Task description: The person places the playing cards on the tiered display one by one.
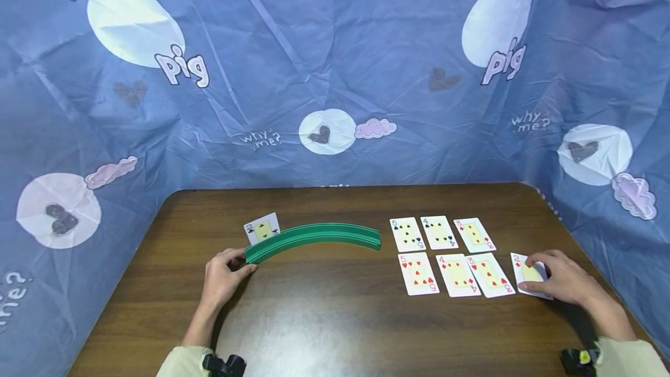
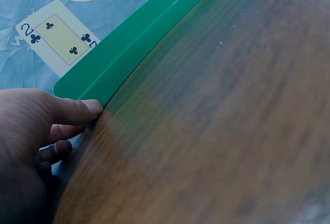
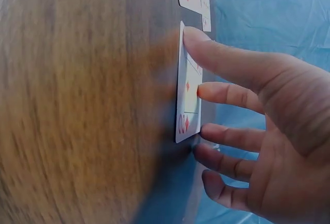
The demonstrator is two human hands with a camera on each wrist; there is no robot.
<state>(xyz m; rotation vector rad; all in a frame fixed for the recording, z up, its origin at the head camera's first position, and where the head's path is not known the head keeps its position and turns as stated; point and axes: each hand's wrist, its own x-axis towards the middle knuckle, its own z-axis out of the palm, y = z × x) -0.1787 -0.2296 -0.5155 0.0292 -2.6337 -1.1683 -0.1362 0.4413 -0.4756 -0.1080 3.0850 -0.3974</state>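
Note:
My left hand (image 1: 222, 278) pinches the left end of a curved green card holder (image 1: 314, 233) that has grooves along its length. In the left wrist view the thumb lies on the holder's end. A two of clubs (image 2: 61, 36) leans upright at the holder's left part, its lower edge hidden behind the green rim. At the right side of the table, my right hand (image 1: 567, 281) holds a two of diamonds (image 3: 186, 100) by its edges, thumb at one end and fingers at the other side. This card lies face up, close over the wood.
Left of the right hand, face-up cards lie in two rows. The back row has a five of spades (image 1: 407, 235), four of spades (image 1: 439, 233) and three of diamonds (image 1: 474, 235); the front row a five of hearts (image 1: 418, 274), four of diamonds (image 1: 458, 276) and three of hearts (image 1: 489, 276).

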